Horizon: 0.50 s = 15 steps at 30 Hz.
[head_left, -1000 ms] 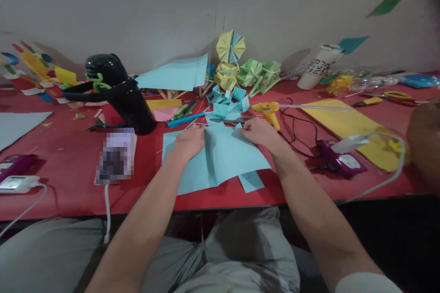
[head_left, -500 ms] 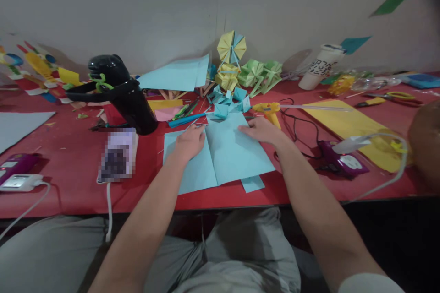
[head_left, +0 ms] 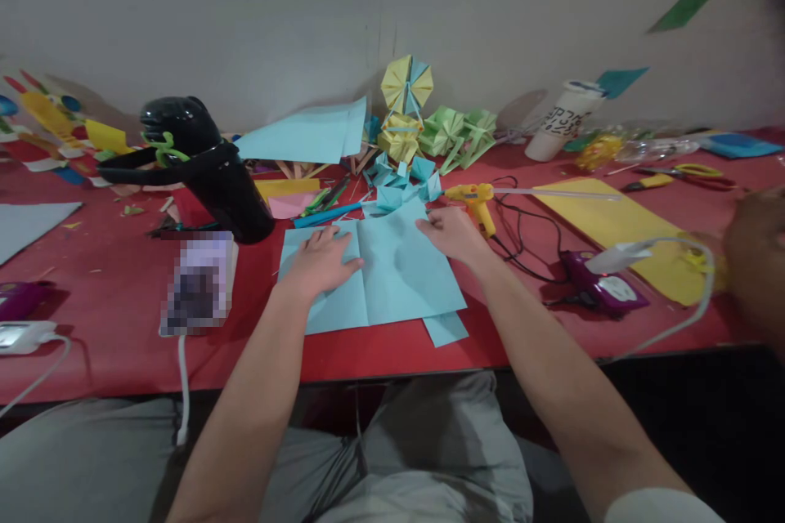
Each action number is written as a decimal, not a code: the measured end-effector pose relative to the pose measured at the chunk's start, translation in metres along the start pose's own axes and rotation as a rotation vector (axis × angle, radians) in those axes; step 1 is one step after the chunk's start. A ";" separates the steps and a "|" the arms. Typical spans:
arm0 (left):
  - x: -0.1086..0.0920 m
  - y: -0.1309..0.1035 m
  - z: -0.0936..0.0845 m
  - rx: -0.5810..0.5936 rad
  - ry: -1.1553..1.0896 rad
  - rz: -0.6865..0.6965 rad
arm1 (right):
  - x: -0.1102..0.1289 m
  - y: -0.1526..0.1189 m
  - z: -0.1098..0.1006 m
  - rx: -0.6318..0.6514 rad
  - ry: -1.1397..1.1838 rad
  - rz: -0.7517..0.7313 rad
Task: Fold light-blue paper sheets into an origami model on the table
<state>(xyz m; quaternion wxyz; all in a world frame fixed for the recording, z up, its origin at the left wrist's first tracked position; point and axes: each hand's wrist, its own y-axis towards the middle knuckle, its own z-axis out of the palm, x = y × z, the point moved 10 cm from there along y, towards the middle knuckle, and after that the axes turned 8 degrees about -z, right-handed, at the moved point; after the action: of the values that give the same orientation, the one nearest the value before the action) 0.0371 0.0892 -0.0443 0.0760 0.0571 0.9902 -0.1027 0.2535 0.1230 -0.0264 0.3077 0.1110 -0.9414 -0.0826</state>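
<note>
Centre frame: creased light-blue paper sheet (head_left: 408, 278) lies open on red desk (head_left: 368, 355) | left hand (head_left: 319, 263) spans left half, fingers spread | right hand (head_left: 455, 234) curls at upper-right edge, grip unclear

No word, brand or number reads with certainty. White cup (head_left: 561, 121), tilted: bold black characters in two rows, slanting with the cup; some shapes resemble Latin capitals, among them a C, but the blur leaves the wording unresolved. Right purple box (head_left: 604, 284): pale rounded patch on the upper face, faint marks, too small to read. Left white charger (head_left: 24, 337): grey panel with indistinct markings, illegible. Phone-like object (head_left: 199, 282): face pixelated; any lettering there is hidden.
</note>
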 end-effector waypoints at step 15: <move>-0.002 0.012 -0.014 -0.225 0.048 -0.052 | -0.009 0.000 0.007 0.058 -0.136 0.057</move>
<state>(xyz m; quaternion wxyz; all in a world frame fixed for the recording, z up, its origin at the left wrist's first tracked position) 0.0391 0.1038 -0.0327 0.0552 0.0248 0.9981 0.0084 0.2562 0.1261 -0.0374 0.2418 0.0872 -0.9649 -0.0537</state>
